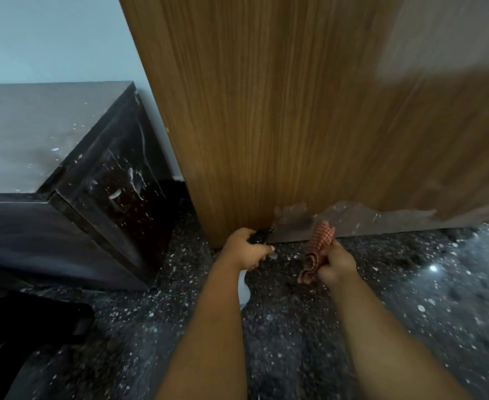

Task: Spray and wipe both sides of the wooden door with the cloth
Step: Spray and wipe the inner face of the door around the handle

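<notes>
The wooden door (295, 111) fills the upper middle and right, its veneer peeled away along the bottom edge. My left hand (246, 251) grips a spray bottle (244, 288) by its black trigger head, the nozzle pointing at the door's lower corner; the white body hangs below my wrist. My right hand (337, 265) holds a bunched red checked cloth (317, 249) close to the door's bottom edge, just above the floor.
A dark cabinet (64, 157) with a dusty top and paint splashes stands left of the door against the pale blue wall (50, 36). The floor is dark speckled stone (410, 284). A black object (35, 321) lies at the lower left.
</notes>
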Motion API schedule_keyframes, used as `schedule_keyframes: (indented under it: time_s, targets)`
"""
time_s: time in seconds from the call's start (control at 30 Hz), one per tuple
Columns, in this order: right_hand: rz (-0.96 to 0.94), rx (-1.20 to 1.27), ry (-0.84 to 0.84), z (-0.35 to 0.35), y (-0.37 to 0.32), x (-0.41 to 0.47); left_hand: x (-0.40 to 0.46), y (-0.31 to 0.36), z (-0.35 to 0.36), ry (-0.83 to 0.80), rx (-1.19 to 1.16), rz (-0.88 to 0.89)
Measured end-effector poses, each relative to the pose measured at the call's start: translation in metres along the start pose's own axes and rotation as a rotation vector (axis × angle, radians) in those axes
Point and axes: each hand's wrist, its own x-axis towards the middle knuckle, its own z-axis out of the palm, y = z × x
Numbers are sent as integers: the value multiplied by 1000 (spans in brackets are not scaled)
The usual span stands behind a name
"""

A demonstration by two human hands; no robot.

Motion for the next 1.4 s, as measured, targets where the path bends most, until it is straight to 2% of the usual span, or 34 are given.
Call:
schedule_keyframes:
  time_s: [0.2, 0.33, 0.43, 0.6, 0.73, 0.8, 0.87, 0.93, 1.03, 1.1, 1.17, 1.33, 1.4]
  targets:
    - [100, 253, 21, 4, 1, 2, 8, 2, -8, 71, -7, -4]
    - [145, 197, 21, 18, 18, -2, 5, 0, -9, 66, -8, -2]
    - [171, 91, -86, 45, 38, -16, 0, -6, -11, 61, -2, -19]
    - [118, 229, -196, 103, 13, -45, -5, -16, -24, 175, -117, 10]
    - [62, 202, -63, 88, -45, -18, -4, -26, -35, 167, -196, -39]
    - [14, 195, 35, 77, -59, -19, -4, -30, -37, 159, -183, -52]
    - [-10, 268, 41, 85, -59, -20, -5, -31, -37, 165, -194, -68]
    - [18, 268, 34, 101, -40, -18, -3, -33, -36, 178, -203, -82]
    - [216, 192, -149, 120, -7, -15, 0, -33, -34, 214, -214, -82]
    - [281, 148, -193, 119, -2, -16, 2, -29, -30, 215, -211, -79]
    - [243, 125, -166, 109, -11, -6, 2, -25, -26, 201, -197, -78]
    - [-37, 76, 9, 57, -53, 29, 3, -16, -16, 160, -210, -43]
    - [-102, 72, 15, 50, -61, 29, 2, -15, -13, 148, -187, -37]
